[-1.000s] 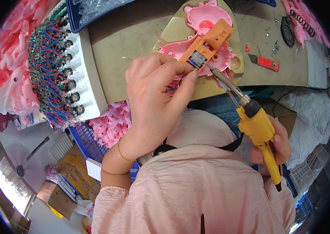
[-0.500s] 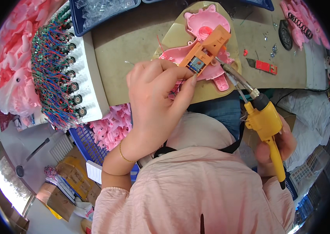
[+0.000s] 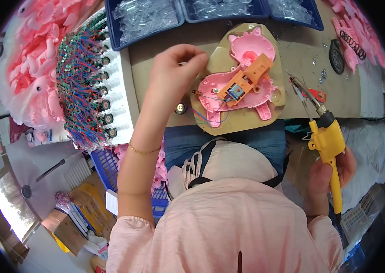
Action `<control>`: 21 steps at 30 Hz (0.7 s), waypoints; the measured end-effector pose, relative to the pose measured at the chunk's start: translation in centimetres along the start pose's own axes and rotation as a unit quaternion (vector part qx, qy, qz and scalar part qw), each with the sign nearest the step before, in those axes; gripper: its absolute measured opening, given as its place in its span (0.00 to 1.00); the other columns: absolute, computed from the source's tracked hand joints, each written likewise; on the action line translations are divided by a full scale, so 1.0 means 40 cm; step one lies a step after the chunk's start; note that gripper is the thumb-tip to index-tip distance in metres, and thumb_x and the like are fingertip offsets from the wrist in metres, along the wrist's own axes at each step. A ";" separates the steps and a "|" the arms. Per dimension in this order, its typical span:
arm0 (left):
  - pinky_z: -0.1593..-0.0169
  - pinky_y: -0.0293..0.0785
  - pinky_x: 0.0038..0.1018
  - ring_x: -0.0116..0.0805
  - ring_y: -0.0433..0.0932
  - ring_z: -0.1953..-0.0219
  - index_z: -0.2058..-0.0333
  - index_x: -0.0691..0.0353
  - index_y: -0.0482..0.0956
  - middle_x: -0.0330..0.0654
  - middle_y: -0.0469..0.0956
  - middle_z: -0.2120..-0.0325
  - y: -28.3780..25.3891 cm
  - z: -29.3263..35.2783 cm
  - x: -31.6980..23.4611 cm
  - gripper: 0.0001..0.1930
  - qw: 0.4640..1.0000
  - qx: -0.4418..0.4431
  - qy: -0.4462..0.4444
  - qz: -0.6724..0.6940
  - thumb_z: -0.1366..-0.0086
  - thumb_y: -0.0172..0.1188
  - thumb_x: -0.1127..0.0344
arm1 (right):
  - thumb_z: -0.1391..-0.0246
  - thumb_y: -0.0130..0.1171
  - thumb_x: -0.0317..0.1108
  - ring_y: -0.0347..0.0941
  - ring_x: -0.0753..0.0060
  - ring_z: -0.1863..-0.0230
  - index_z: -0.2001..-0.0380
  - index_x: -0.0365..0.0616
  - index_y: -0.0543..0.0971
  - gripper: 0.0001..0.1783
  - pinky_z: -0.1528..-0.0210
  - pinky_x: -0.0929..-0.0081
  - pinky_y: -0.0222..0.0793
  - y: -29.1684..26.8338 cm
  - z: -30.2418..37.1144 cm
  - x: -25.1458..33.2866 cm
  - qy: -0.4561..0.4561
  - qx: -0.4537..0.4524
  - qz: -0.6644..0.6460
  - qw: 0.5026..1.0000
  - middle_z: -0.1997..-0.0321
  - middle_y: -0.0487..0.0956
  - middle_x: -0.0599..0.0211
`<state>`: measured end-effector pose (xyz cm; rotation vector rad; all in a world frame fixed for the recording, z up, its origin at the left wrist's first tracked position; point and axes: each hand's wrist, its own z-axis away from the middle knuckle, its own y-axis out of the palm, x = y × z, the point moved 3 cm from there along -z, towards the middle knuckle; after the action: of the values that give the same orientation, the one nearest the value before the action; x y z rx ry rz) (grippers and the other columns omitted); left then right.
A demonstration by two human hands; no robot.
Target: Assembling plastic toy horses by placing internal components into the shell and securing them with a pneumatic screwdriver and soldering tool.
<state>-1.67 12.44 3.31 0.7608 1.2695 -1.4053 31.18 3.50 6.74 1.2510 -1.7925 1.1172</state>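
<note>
My right hand (image 3: 323, 175) grips the yellow handle of a soldering gun (image 3: 328, 139), its metal tip raised right of the work, apart from it. My left hand (image 3: 174, 75) is raised left of the work with thumb and fingers pinched together; whatever they hold, if anything, is hidden. Between the hands, a pink animal-shaped half shell (image 3: 209, 86) lies open side up on a beige plate (image 3: 272, 107). An orange plastic housing (image 3: 258, 68) with a small motor sits in it, thin wires trailing left. Beside the plate, below my left hand, rests a small round speaker (image 3: 181, 108).
Blue trays (image 3: 149, 38) of clear plastic parts line the back. A white foam rack (image 3: 122, 86) of wired speakers stands at left, beside bagged pink parts (image 3: 33, 68). On the right lie a black oval part (image 3: 336, 57), a red piece (image 3: 319, 94) and a spring (image 3: 352, 44).
My left hand has left the orange housing, moving up and left. The soldering gun's tip has drawn away to the right. More of the work and the round speaker now show.
</note>
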 end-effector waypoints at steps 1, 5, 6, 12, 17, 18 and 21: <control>0.64 0.68 0.19 0.21 0.74 0.68 0.67 0.69 0.78 0.39 0.78 0.73 -0.001 -0.004 -0.003 0.09 0.999 -0.013 0.009 0.030 0.43 0.60 0.68 | 0.50 0.60 0.42 0.71 0.59 0.51 0.50 0.35 0.64 0.30 0.47 0.63 0.67 -0.001 -0.004 -0.001 -0.030 -0.007 -0.011 0.999 0.53 0.72 0.52; 0.69 0.66 0.16 0.22 0.75 0.70 0.66 0.68 0.75 0.35 0.77 0.74 -0.005 0.046 -0.041 0.07 0.988 -0.014 0.057 0.145 0.41 0.57 0.69 | 0.49 0.59 0.41 0.69 0.58 0.49 0.48 0.37 0.62 0.30 0.45 0.64 0.65 -0.054 0.002 -0.052 -0.032 -0.057 0.002 0.998 0.50 0.70 0.50; 0.69 0.66 0.16 0.22 0.75 0.70 0.66 0.68 0.75 0.35 0.77 0.74 -0.010 0.047 -0.043 0.07 0.988 -0.017 0.057 0.143 0.41 0.57 0.69 | 0.50 0.60 0.43 0.67 0.58 0.46 0.47 0.39 0.61 0.32 0.44 0.63 0.63 -0.060 -0.004 -0.066 0.000 -0.088 0.014 0.996 0.47 0.68 0.51; 0.69 0.68 0.19 0.21 0.75 0.75 0.62 0.66 0.75 0.37 0.75 0.77 -0.002 0.016 -0.039 0.10 0.994 -0.089 0.063 0.027 0.40 0.55 0.66 | 0.47 0.55 0.38 0.68 0.60 0.48 0.48 0.33 0.62 0.28 0.46 0.64 0.66 -0.043 -0.033 -0.071 0.002 -0.102 -0.066 0.993 0.49 0.69 0.49; 0.64 0.73 0.37 0.50 0.76 0.74 0.64 0.65 0.76 0.50 0.77 0.72 0.071 0.012 -0.095 0.14 0.877 -0.048 0.293 -0.378 0.48 0.56 0.62 | 0.47 0.55 0.38 0.69 0.59 0.49 0.48 0.33 0.62 0.28 0.47 0.63 0.67 -0.057 -0.027 -0.075 -0.002 -0.108 -0.047 0.993 0.50 0.70 0.48; 0.64 0.73 0.37 0.50 0.76 0.74 0.64 0.65 0.76 0.50 0.77 0.72 0.072 0.004 -0.104 0.14 0.876 -0.046 0.296 -0.377 0.48 0.56 0.62 | 0.47 0.55 0.38 0.69 0.59 0.49 0.48 0.33 0.62 0.28 0.47 0.63 0.67 -0.060 -0.026 -0.074 -0.002 -0.112 -0.044 0.993 0.50 0.70 0.48; 0.64 0.73 0.36 0.48 0.77 0.72 0.68 0.65 0.77 0.51 0.78 0.73 0.057 -0.021 -0.104 0.12 0.909 0.013 0.155 -0.387 0.46 0.56 0.63 | 0.47 0.55 0.37 0.69 0.59 0.49 0.48 0.33 0.62 0.27 0.46 0.63 0.67 -0.070 -0.023 -0.073 0.001 -0.132 -0.051 0.990 0.50 0.70 0.48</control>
<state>1.37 14.63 6.30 0.5170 1.9363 -1.9792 34.80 4.95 5.31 1.1677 -1.7863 0.7942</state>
